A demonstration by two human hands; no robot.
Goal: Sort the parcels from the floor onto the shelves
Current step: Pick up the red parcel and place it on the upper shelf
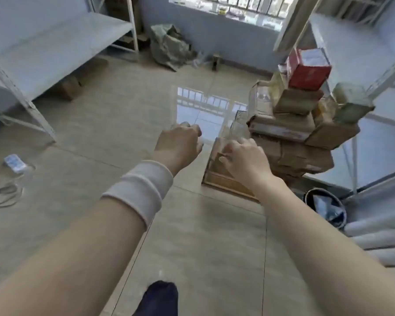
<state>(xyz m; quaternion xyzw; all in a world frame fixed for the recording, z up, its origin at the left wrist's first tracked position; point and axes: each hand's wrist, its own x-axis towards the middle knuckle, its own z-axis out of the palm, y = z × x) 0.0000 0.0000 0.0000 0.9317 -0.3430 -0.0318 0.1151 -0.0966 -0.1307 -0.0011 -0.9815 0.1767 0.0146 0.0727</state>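
**Many parcels left, shelves mostly bare**

Many parcels [292,124] are stacked in a leaning pile on the floor [100,124], just beyond and to the right of the right hand's fingertips. A red box [306,69] tops the pile, with brown cartons and clear-wrapped packs below it. The left shelf [62,44], well apart from the left hand's fingers, shows a bare surface; the right shelf [360,49], behind the pile, shows no parcels in the part visible. By that, I judge the sorting is at or near its start.

The right hand [244,159] has its fingers curled down over the near top edge of a brown carton [224,176] on the floor, touching it; the motion blur leaves unclear whether the grasp is firm. A clear plastic pack [237,124] stands just past those fingers. The left hand [178,144], with a white wristband [139,190] on its forearm, hangs loosely curled with nothing visibly in it, just left of the carton and apart from it.

Nearly the whole pile remains to be lifted and shelved.
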